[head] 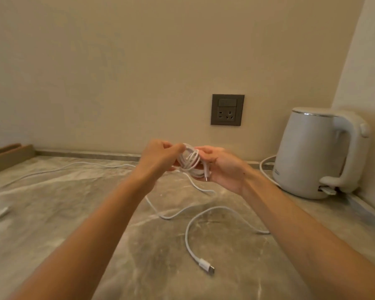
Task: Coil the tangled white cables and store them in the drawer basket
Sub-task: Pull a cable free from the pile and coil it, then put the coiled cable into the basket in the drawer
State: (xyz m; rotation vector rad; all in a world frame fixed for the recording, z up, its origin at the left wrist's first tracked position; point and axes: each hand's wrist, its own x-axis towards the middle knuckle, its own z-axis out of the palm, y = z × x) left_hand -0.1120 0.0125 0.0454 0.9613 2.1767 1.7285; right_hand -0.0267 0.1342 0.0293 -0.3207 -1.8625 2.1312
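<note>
Both hands are raised over the counter (pixel 74 213) and meet around a small coil (pixel 191 163) of white cable. The left hand (pixel 158 158) pinches a strand at the coil's top between thumb and fingertips. The right hand (pixel 222 167) faces it, fingers curled round the coil's far side, with 1 connector (pixel 207 175) poking down just beside its palm. Beneath the hands, loose cable (pixel 167 217) lies in loops on the counter and ends in a plug (pixel 207 265) near the right forearm. A 2nd strand (pixel 74 166) runs off left of the left hand. A kettle (pixel 316 152) stands right of the right hand. A socket (pixel 227 110) sits on the wall above both hands.
</note>
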